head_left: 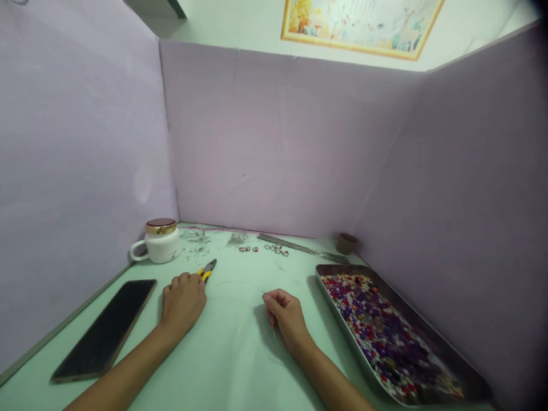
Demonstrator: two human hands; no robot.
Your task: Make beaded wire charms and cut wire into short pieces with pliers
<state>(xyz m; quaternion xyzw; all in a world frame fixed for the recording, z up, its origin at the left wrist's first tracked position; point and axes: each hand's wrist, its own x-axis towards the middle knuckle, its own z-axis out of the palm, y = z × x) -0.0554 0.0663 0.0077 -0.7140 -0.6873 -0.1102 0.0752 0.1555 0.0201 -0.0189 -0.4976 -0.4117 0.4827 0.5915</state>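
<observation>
My left hand (pixel 183 299) rests on the pale green table, its fingers wrapped round the yellow-handled pliers (pixel 207 270), whose jaws point up and to the right. In the middle, my right hand (pixel 286 317) pinches a thin wire (pixel 261 290) between thumb and fingers. One end of the wire sticks out past the fingertips, and a faint length curves below the hand. Small red and silver beaded pieces (pixel 277 249) lie beyond both hands, beside a bundle of straight wires (pixel 299 247).
A metal tray (pixel 351 337) of mixed beads stands at the right. At the left are a black phone (pixel 107 328) and a lidded white mug (pixel 163 245). Wire scraps (pixel 197 237) and a small brown cup (pixel 346 244) sit near the back panel. Panels enclose the table.
</observation>
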